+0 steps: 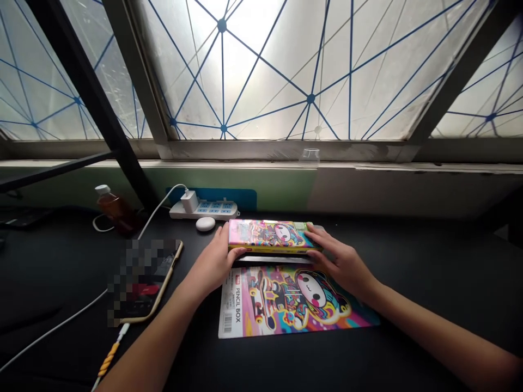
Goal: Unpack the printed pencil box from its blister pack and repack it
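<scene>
A colourful pencil box [267, 236] with a cartoon print lies on the black desk [429, 272]. My left hand [214, 264] grips its left end, and my right hand [341, 261] grips its right end. Both hands have fingers curled around the box's edges. Just in front of the box, flat on the desk, lies a printed card sleeve [286, 302] with the same cartoon and the words "PENCIL BOX". A thin dark gap shows between the box and the sleeve.
A phone [143, 283] with a white cable lies at the left. Behind it stand a brown bottle [116, 209], a white power strip [204, 208] with a charger, and a small white oval case [205, 224]. A clear glass [309, 156] sits on the window ledge.
</scene>
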Demonstrator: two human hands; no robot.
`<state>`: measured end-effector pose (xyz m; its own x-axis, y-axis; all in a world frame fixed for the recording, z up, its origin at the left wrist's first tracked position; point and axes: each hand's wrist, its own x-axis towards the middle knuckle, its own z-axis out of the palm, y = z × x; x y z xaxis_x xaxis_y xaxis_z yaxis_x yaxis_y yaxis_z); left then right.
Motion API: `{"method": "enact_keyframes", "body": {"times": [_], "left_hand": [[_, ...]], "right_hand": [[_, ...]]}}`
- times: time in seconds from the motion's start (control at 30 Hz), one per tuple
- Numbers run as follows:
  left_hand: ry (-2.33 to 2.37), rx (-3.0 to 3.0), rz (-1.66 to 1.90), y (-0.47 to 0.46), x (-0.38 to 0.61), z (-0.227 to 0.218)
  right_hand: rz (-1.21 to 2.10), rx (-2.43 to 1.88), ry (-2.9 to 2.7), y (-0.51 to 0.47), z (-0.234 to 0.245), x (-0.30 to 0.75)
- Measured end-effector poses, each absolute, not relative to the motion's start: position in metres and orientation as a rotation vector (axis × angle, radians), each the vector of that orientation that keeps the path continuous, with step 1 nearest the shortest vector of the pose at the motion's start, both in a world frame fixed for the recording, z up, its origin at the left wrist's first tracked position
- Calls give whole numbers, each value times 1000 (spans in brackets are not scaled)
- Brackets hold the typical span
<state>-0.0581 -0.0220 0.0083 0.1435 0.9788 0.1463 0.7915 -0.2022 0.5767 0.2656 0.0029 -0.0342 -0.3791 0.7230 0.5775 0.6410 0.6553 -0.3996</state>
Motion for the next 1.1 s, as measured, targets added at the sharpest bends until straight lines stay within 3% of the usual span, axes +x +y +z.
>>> {"method": "enact_keyframes", "body": {"times": [0.37, 0.53, 0.73, 0.9, 1.1], "left_hand": [[1856, 2245, 405, -27, -59, -9], [1952, 2498, 354, -25, -36, -3], [1675, 2605, 394, 5, 21, 3], [1528, 2657, 277, 23, 50, -6], [1527, 2656, 237, 22, 46, -12]], "right_hand": [[-15, -1150, -2475, -6, -31, 266], [-238, -903, -2483, -27, -18, 253], [124, -582, -2738, -60, -14, 222], [456, -905, -2719, -65, -16, 220], [459, -1126, -2613, -60, -18, 226]]}}
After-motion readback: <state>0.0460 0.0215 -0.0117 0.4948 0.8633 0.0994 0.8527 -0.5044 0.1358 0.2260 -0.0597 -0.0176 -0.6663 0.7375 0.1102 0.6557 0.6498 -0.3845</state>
